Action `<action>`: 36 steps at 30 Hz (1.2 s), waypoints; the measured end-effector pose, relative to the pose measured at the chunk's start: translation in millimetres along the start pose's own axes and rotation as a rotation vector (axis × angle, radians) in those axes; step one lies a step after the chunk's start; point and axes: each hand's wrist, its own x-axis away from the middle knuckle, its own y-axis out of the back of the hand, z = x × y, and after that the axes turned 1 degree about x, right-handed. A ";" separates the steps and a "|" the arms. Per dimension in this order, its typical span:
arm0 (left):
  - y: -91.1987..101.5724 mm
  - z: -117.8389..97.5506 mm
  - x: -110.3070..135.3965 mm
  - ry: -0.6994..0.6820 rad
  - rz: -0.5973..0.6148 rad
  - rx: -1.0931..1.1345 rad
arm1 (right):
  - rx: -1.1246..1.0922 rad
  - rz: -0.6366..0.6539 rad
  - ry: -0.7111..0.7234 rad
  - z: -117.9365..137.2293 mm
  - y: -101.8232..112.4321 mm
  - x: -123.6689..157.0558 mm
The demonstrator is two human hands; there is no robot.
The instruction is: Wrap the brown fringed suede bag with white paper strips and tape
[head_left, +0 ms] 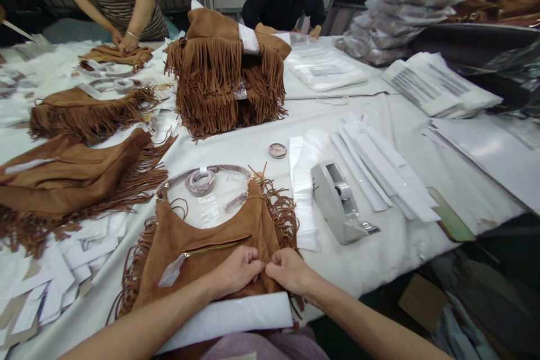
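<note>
A brown suede fringed bag (198,239) lies flat in front of me on the white table (253,149), its strap wrapped in clear plastic. My left hand (238,270) and my right hand (289,270) meet at the bag's lower right part, both pinching the suede near the end of the gold zipper (219,246). A white paper tag (172,271) sticks out at the zipper's left end. A folded white sheet (236,318) lies under the bag's near edge.
A grey tape dispenser (340,202) stands right of the bag, next to white paper strips (379,169). A stack of fringed bags (225,76) sits mid-table, more bags (67,177) at left. Two people work at the far side. Packed bags (405,5) pile at right.
</note>
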 end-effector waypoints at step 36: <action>4.6 0.7 -16.1 0.004 -0.050 -0.638 | -0.283 0.122 0.040 -36.4 28.8 -4.4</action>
